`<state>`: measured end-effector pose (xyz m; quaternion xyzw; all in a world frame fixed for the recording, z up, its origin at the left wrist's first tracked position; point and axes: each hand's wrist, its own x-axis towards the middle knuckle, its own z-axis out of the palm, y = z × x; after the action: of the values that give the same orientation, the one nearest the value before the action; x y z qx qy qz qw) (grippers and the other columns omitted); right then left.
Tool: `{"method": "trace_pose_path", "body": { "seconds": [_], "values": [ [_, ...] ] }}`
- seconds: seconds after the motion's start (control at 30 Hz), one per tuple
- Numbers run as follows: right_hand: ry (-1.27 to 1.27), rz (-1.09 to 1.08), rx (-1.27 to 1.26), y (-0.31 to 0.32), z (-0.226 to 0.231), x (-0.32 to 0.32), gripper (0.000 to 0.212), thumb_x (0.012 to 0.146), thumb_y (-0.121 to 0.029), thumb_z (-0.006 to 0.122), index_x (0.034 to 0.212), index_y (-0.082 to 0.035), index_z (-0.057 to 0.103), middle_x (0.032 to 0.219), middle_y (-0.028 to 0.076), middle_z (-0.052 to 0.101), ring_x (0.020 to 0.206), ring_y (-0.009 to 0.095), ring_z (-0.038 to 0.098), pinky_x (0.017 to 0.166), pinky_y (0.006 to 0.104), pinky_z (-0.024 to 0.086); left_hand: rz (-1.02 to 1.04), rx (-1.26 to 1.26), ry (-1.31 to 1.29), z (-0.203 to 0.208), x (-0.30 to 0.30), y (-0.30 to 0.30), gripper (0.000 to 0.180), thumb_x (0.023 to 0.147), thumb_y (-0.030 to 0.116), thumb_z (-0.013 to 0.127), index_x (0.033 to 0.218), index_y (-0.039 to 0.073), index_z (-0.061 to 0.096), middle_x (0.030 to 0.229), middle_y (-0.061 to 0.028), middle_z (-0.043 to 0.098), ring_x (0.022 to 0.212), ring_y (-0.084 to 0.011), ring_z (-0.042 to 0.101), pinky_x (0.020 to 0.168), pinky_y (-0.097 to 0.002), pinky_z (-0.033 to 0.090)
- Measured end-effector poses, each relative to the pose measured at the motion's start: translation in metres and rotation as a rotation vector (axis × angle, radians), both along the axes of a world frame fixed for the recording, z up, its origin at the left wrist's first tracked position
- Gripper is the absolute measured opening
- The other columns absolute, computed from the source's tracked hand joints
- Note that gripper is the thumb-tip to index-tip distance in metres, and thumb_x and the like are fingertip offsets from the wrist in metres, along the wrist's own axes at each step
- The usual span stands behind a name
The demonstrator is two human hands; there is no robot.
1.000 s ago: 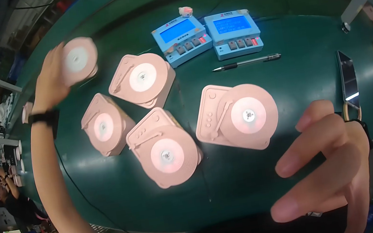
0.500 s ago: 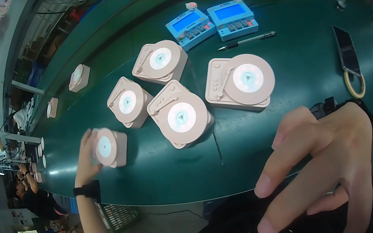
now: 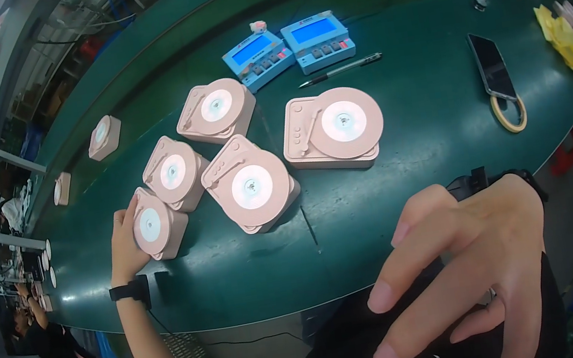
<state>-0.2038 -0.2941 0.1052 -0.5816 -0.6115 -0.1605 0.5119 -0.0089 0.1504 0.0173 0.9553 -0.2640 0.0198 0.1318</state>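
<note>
On the glossy dark green desk (image 3: pixel 372 199), the pale pink box-shaped unit styled like a record player (image 3: pixel 151 225) at the left hand (image 3: pixel 128 250) now sits just beside a matching pink turntable-shaped unit (image 3: pixel 173 173), no longer well apart from it, so it joins the group, though whether the 2 touch is hard to make out. The left fingers lie along its outer side, but I cannot tell whether that grip is closed or resting; the right hand (image 3: pixel 468 259) is loosely spread, nothing visible in it, its palm hidden.
</note>
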Motion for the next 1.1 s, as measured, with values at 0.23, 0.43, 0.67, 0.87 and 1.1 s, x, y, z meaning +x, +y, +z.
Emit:
{"method": "trace_pose_path", "body": {
  "seconds": [0.23, 0.43, 0.67, 0.87, 1.1],
  "values": [
    [0.162, -0.39, -0.121, -0.036, -0.023, 0.011, 0.048, 0.073, -0.024, 0.071, 0.12, -0.026, 0.06, 0.116, 0.011, 0.061, 0.108, 0.029, 0.052, 0.092, 0.043, 0.038, -0.011, 0.038, -0.035, 0.0, -0.009, -0.012, 0.078, 0.07, 0.02, 0.074, 0.141, 0.01, 0.045, 0.107, -0.0162, 0.053, 0.099, -0.0319, 0.056, 0.087, -0.0348, 0.047],
    [0.338, -0.968, -0.309, -0.082, -0.061, 0.049, 0.084, 0.064, -0.034, 0.081, 0.135, -0.006, 0.046, 0.135, 0.017, 0.046, 0.122, 0.036, 0.046, 0.102, 0.0421, 0.035, -0.046, 0.008, -0.029, -0.004, -0.007, -0.013, 0.078, 0.07, 0.018, 0.074, 0.141, 0.009, 0.045, 0.106, -0.0158, 0.052, 0.098, -0.0312, 0.055, 0.086, -0.0339, 0.047],
    [0.234, -1.195, -0.688, -0.036, -0.102, 0.071, 0.098, 0.058, -0.034, 0.083, 0.141, -0.006, 0.038, 0.138, 0.022, 0.042, 0.13, 0.04, 0.038, 0.108, 0.0462, 0.03, -0.002, 0.021, -0.025, -0.003, -0.009, -0.012, 0.076, 0.071, 0.018, 0.074, 0.141, 0.011, 0.045, 0.108, -0.0146, 0.051, 0.098, -0.0306, 0.056, 0.086, -0.0337, 0.047],
    [0.416, -1.045, -0.924, -0.046, -0.085, 0.087, 0.098, 0.058, -0.028, 0.082, 0.143, -0.012, 0.037, 0.14, 0.022, 0.04, 0.129, 0.043, 0.038, 0.108, 0.0481, 0.029, 0.046, 0.068, -0.061, -0.001, -0.008, -0.002, 0.078, 0.068, 0.023, 0.076, 0.14, 0.018, 0.047, 0.108, -0.0135, 0.052, 0.096, -0.0317, 0.058, 0.083, -0.0365, 0.049],
    [-0.06, -1.258, -1.234, -0.113, -0.064, 0.077, 0.088, 0.067, -0.005, 0.075, 0.145, -0.013, 0.035, 0.147, 0.019, 0.034, 0.132, 0.037, 0.037, 0.109, 0.0435, 0.029, 0.079, 0.116, -0.046, -0.001, -0.011, -0.004, 0.078, 0.068, 0.024, 0.075, 0.14, 0.023, 0.046, 0.108, -0.013, 0.052, 0.095, -0.0319, 0.058, 0.079, -0.0388, 0.051]
  ]
}}
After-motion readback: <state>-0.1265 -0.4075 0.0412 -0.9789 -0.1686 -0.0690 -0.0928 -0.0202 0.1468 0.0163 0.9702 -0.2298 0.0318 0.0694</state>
